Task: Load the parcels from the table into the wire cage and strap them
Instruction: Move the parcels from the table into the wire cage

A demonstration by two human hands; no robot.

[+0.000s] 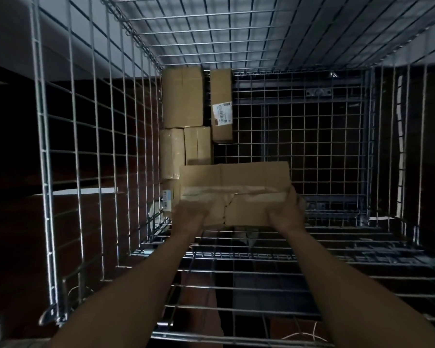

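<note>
I look down into a wire cage [312, 136]. Both my arms reach over its near wall. My left hand [190, 213] grips the near left corner of a wide cardboard parcel [236, 182], and my right hand [286, 212] grips its near right end. The parcel hangs low inside the cage, near the left side. Several smaller parcels lie along the left wall on the cage floor: a large one [182, 96] at the back, a narrow labelled one [221, 104] beside it, two [197, 145] in the middle, and one with a barcode label [167, 197] partly hidden under the held parcel.
The right part of the cage floor [312, 151] shows bare wire mesh over dark ground. The left cage wall [98, 146] rises close to the stacked parcels. The near wall [236, 272] runs under my forearms. A latch [53, 315] sits at the near left corner.
</note>
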